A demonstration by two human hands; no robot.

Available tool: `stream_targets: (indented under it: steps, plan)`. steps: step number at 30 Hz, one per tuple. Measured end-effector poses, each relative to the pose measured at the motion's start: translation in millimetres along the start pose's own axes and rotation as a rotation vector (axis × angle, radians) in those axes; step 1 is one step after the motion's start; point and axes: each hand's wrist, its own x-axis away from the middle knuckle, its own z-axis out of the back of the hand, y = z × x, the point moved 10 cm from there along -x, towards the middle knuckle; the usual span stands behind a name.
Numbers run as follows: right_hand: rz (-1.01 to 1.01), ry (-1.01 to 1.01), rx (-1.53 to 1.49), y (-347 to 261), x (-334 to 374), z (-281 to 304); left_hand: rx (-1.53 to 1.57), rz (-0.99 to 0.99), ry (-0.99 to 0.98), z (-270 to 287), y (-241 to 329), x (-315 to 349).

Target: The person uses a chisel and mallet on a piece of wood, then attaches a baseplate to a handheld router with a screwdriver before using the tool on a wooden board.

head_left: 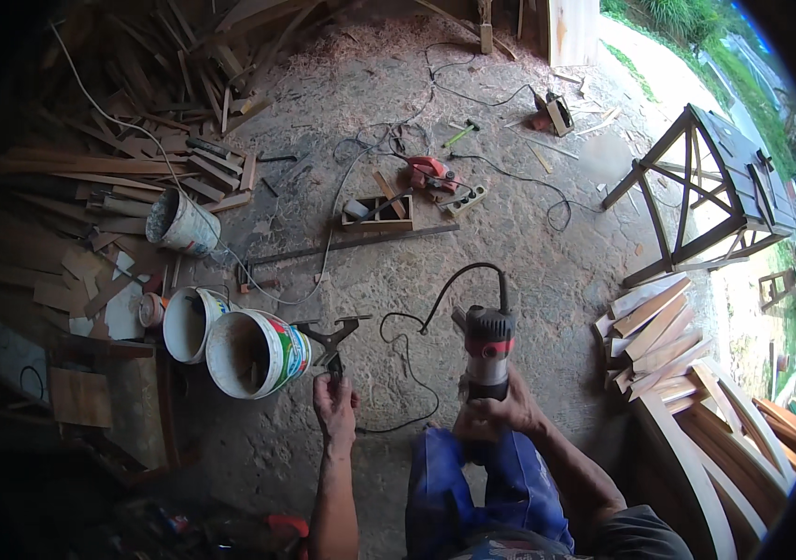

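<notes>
My right hand grips the lower body of a corded router, black on top with a red band and a silver middle. It stands upright in front of my knees, its black cord looping up from the top and down to the floor. The fingers of my left hand are closed on the lower end of a dark forked bracket, beside the rim of a white bucket. The bracket's arms spread above my fingers; its exact kind is unclear.
More buckets and scrap wood lie left. Ahead are a wooden toolbox, a red power tool, a long bar and trailing cords. A dark wooden stand and stacked curved boards occupy the right.
</notes>
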Motion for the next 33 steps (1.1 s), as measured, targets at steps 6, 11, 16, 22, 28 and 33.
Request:
stream_targets:
  steps: [6, 11, 16, 22, 28, 33]
  plan:
    - [-0.048, -0.136, -0.23, -110, 51, -42, -0.005, 0.082, -0.163, -11, 170, 77]
    - [0.051, -0.129, -0.131, -189, 73, -45, 0.021, 0.176, -0.322, -63, 232, 121]
    - [0.066, -0.231, -0.109, -233, 76, -21, 0.147, 0.075, -0.364, -114, 227, 131]
    - [0.112, -0.278, -0.026, -291, 67, 39, 0.053, -0.173, -0.177, -173, 277, 133]
    - [0.072, -0.315, -0.09, -316, 44, 106, 0.075, -0.337, -0.019, -238, 323, 152]
    - [0.101, -0.388, -0.119, -351, 43, 124, -0.01, -0.288, 0.071, -277, 326, 143]
